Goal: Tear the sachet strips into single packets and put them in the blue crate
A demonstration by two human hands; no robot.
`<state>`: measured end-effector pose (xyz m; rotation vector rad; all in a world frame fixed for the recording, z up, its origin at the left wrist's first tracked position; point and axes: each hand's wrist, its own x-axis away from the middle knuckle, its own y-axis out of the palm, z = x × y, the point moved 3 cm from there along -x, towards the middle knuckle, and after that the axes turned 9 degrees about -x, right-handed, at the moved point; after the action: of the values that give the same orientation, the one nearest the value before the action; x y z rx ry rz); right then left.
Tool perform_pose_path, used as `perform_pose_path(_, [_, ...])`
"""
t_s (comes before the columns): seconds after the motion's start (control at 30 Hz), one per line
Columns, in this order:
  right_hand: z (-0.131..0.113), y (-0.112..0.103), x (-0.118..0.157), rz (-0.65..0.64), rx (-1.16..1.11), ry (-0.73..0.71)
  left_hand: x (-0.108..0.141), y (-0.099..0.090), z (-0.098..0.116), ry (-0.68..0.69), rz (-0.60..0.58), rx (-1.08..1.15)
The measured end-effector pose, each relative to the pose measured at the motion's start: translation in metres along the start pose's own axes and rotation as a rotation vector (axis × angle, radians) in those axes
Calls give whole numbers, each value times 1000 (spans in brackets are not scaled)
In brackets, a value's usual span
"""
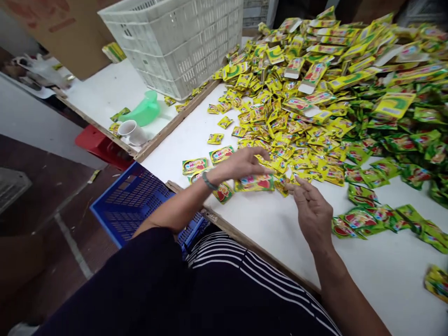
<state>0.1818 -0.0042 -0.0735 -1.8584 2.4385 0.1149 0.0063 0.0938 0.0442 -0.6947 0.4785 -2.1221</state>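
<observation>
A: Thing and place, quickly?

B: A small printed carton [254, 183] is seen just below the left hand [241, 163], near the front of the white table [269, 221]. (Motion blur there, so whether it is lifted cannot be told.)

A: Handling?

B: Judged light and fairly stiff, thin card by the look. The glossy face may slip slightly, and the corners could be crushed if squeezed hard. Best taken by its long edges near the middle, thumb opposite fingers.

A: Relative to the grip?

B: The carton is placed under the thumb and fingers, its far edge close to the thumb. The digits are held spread; whether the card is clamped cannot be told.

A: Right hand [314, 212]?

B: Thumb and forefinger are held close together, right beside a small yellow sachet [282, 187]; whether it is pinched cannot be told. Judged very light, soft and slick, best taken by a crimped end.

A: Surroundings?

B: More cartons [194, 165] are laid by the left wrist, green sachets [360, 218] are scattered right of the right hand, and yellow sachets [266, 109] are heaped beyond both.
</observation>
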Motion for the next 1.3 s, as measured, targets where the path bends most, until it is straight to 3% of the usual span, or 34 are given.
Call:
perform_pose_path(0.13, [-17, 29, 7, -176, 138, -90, 40, -84, -29, -147, 164, -215])
perform_pose_path(0.23, [-36, 78, 13, -395, 248, -273, 64, -115, -70, -238, 336, -269])
perform_pose_path(0.33, [-43, 129, 20, -614, 435, -380, 81, -114, -101, -273, 391, -368])
perform_pose_path(0.4, [-37, 151, 21, -723, 548, -379, 90, -105, -109, -261, 357, -509])
perform_pose_path(0.47, [-29, 157, 14, -750, 615, -344, 98, -93, -112, -247, 247, -677])
perform_pose_path(0.57, [-24, 151, -14, -663, 661, -336, 107, -79, -112, -269, 97, -884])
perform_pose_path(0.67, [-32, 156, -49, -667, 702, -425, 105, -70, -110, -274, 65, -972])
perform_pose_path(0.83, [-39, 192, -83, -853, 856, -452, 98, -70, -109, -208, 67, -1023])
perform_pose_path(1.07, [-35, 210, -80, -738, 945, -341, 145, -114, -129, -259, 373, -971])
perform_pose_path(1.2, [-33, 226, -62, -646, 899, -302, 150, -114, -143, -353, 313, -951])
perform_pose_path(1.3, [-32, 236, -46, -607, 825, -267, 139, -113, -148, -367, 355, -868])
